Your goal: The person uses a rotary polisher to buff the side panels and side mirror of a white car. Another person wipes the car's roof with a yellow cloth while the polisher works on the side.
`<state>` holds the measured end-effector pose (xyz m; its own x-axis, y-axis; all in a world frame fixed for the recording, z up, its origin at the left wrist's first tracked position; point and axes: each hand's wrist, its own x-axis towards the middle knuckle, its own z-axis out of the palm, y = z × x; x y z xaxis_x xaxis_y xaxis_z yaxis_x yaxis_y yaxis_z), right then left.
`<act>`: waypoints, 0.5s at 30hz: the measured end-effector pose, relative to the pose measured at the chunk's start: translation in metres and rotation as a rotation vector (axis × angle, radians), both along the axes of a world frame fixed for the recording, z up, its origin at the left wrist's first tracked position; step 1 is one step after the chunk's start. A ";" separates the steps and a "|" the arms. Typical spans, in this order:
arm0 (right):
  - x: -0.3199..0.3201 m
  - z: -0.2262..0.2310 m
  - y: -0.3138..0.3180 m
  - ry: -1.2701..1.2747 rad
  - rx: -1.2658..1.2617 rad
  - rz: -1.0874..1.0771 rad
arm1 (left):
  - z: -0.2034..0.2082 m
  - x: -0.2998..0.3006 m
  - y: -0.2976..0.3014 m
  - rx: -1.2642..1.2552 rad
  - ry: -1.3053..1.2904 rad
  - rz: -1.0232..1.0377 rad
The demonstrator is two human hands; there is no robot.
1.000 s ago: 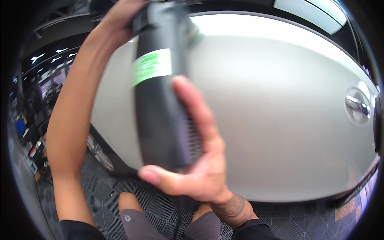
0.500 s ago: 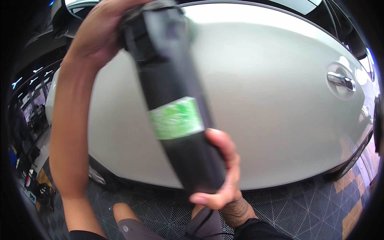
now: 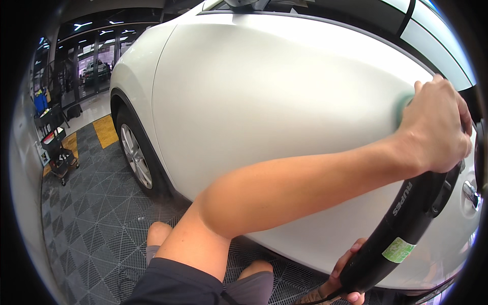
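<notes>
A black power polisher (image 3: 387,239) with a green and white label leans at the right, its head higher than its tail. Its green pad (image 3: 403,109) is against the white car door (image 3: 254,101) or very near it; the exact contact is hidden. My left hand (image 3: 437,124) is closed over the polisher's head, that arm stretching across in front of the door. Lower down, my right hand (image 3: 343,262) wraps round the tail end of the body, partly hidden behind it. A dark cord (image 3: 323,300) runs out from the tail past my right wrist.
A chrome door handle (image 3: 471,194) sticks out just right of the polisher. The front wheel (image 3: 135,155) stands at the left. Farther left is a black tool trolley (image 3: 60,152) on the grey tiled floor (image 3: 96,203). My knees are below the door.
The polisher and both hands have moved from the middle to the right of the view, with my left arm now crossing the door. The view has shifted, bringing in the front wheel.
</notes>
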<state>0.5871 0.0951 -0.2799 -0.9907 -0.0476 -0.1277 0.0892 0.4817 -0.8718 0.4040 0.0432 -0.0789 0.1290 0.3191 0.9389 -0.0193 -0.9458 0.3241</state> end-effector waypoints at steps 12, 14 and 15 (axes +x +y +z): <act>-0.100 -0.057 -0.066 1.400 -0.327 -0.601 | -0.001 -0.100 -0.014 -0.112 0.205 -0.264; -0.133 -0.047 -0.090 1.390 -0.468 -0.813 | -0.003 -0.126 -0.022 -0.197 0.145 -0.248; -0.144 -0.047 -0.087 1.379 -0.503 -0.755 | -0.006 -0.136 -0.029 -0.233 0.076 -0.207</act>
